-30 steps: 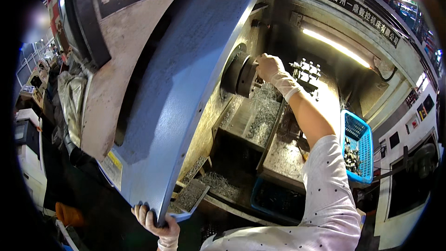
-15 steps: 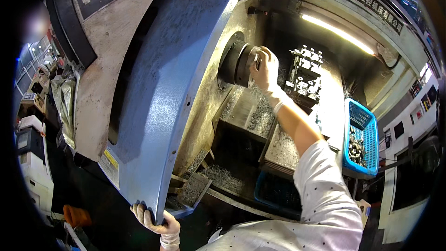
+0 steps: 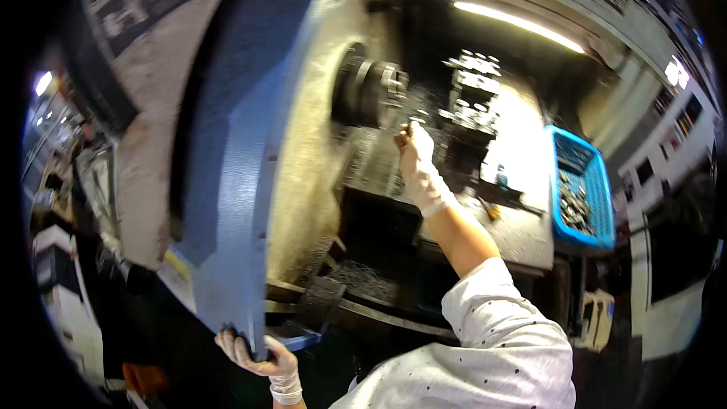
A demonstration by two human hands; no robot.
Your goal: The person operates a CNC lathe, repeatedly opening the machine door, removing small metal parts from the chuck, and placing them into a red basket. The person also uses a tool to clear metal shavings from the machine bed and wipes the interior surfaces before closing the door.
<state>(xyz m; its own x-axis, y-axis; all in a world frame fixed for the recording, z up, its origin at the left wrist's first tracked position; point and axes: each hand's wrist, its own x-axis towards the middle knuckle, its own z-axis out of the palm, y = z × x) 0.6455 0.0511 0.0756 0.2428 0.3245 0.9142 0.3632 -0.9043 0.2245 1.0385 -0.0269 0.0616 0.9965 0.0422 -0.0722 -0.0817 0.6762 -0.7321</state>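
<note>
My gloved left hand point(image 3: 259, 354) is closed round the lower edge of the blue machine door point(image 3: 242, 257), at the lower left. Inside the lathe, the round metal chuck point(image 3: 369, 91) sticks out from the left wall, its jaws facing right. Just below and right of it is my gloved right hand point(image 3: 415, 148), apart from the chuck. Its fingers pinch a small metal part point(image 3: 416, 121), blurred by motion, with only a shiny tip showing. Right of this hand stands the tool block point(image 3: 475, 91) with several bright tool holders.
A blue plastic basket point(image 3: 612, 197) with many small metal parts stands on the right. A small bottle point(image 3: 501, 176) and a yellow-orange tool point(image 3: 492, 210) lie near the machine's front ledge. Metal chips point(image 3: 363, 280) cover the lower bed. A lamp point(image 3: 522, 24) shines above.
My right hand has come off the chuck face and moved down, with a small metal part in its fingers. The view has shifted; my left hand keeps its hold on the door.
</note>
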